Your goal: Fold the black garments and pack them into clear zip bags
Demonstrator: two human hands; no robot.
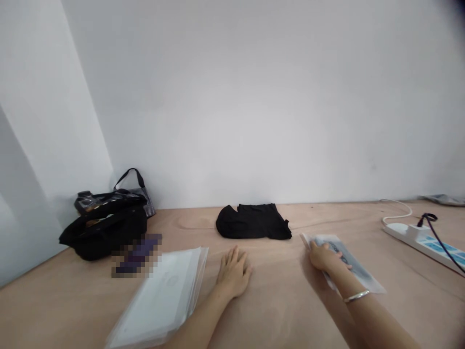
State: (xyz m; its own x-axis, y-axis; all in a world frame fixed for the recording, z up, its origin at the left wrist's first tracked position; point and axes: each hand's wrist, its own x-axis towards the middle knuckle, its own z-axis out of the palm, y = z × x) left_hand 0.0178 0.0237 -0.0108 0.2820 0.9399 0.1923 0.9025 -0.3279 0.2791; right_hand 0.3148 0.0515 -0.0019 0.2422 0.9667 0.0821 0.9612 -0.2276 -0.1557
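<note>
My left hand (234, 274) lies palm down on the wooden table, its fingers stretched out and holding nothing. Just left of it is a stack of clear plastic bags (160, 295) with a pale, whitish look, partly covered by my left forearm. My right hand (324, 257), with a silver bangle on the wrist, grips a flat plastic packaging bag (358, 269) near its left side. Dark lettering shows on that bag, partly hidden by the fingers. Beyond and between both hands, a folded black cloth (254, 221) rests flat near the wall.
At the left stand a black bag (109, 232), a bottle (84, 201) and a striped bag (148, 196). A blurred purple item (140, 254) lies before them. To the right, a white power strip (407, 234) holds a plugged-in charger with a dark cable.
</note>
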